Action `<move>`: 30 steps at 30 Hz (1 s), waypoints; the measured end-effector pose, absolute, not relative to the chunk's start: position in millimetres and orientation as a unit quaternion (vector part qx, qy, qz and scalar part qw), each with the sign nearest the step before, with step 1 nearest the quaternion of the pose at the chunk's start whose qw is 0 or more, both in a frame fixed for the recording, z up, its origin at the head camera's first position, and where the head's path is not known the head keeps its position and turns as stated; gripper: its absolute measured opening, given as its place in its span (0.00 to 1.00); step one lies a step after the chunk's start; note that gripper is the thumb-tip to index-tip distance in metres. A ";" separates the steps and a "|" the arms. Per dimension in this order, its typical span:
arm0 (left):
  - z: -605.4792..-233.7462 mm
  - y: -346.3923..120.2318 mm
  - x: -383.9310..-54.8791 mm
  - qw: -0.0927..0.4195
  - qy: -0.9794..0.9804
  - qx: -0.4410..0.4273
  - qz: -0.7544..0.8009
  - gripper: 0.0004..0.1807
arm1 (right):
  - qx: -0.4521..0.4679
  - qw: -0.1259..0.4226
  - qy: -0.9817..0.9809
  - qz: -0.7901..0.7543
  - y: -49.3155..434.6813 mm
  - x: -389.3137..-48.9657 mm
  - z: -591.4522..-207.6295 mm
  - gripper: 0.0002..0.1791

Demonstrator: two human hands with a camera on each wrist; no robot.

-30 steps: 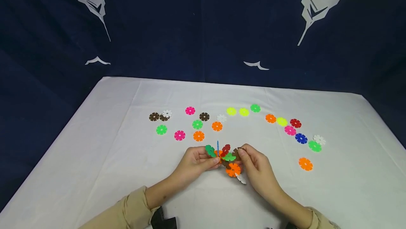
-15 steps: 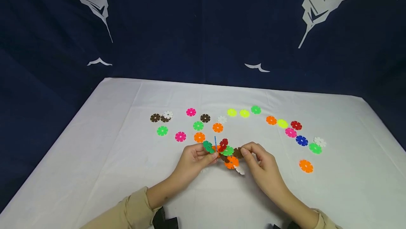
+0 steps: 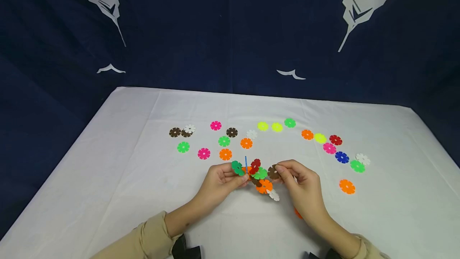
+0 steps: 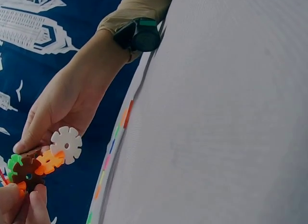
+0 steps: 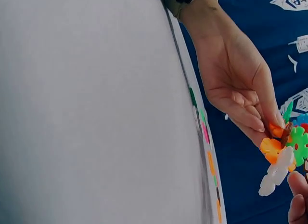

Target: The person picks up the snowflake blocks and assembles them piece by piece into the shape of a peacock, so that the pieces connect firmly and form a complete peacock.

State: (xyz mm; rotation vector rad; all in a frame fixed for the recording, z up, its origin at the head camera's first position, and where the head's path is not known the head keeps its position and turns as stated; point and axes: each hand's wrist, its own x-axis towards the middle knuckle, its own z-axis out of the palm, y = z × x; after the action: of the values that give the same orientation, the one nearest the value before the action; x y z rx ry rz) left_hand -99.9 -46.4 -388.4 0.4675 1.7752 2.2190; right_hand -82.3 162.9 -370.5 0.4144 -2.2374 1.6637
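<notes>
In the head view my left hand [image 3: 221, 181] pinches an orange flower-shaped slotted disc [image 3: 248, 170] in a cluster of interlocking discs. Joined around it are a dark green disc [image 3: 237, 168], an upright blue disc [image 3: 246, 165] seen edge-on, a red disc [image 3: 255, 166], a light green disc [image 3: 260, 173] and a lower orange disc [image 3: 264, 186]. A white disc [image 3: 274, 195] hangs at the cluster's lower end. My right hand [image 3: 303, 185] pinches a brown disc [image 3: 274, 172] by its upper edge, right beside the light green disc. The right wrist view shows the white disc [image 5: 276, 172] slotted on below.
Loose discs lie in an arc across the white tablecloth [image 3: 143, 187], from a brown disc [image 3: 175, 132] on the left to a single orange disc [image 3: 347, 186] on the right. Another orange disc [image 3: 298, 213] is partly hidden by my right wrist. A dark blue curtain [image 3: 201, 31] hangs behind.
My right hand has shifted slightly right with the brown disc, which now shows more of its face. The orange disc by my right wrist has come into view. The left hand keeps its hold.
</notes>
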 end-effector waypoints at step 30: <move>-388.8 -45.0 -98.5 0.214 0.583 0.071 0.781 0.05 | 0.105 0.081 -0.786 0.604 159.9 -81.8 -368.7 0.03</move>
State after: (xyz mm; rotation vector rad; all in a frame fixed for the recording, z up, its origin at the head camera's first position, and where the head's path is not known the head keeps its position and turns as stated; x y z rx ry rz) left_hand -98.5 -45.0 -388.8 0.1971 1.6176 2.1669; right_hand -81.8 159.9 -368.7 0.3136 -2.3478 1.8061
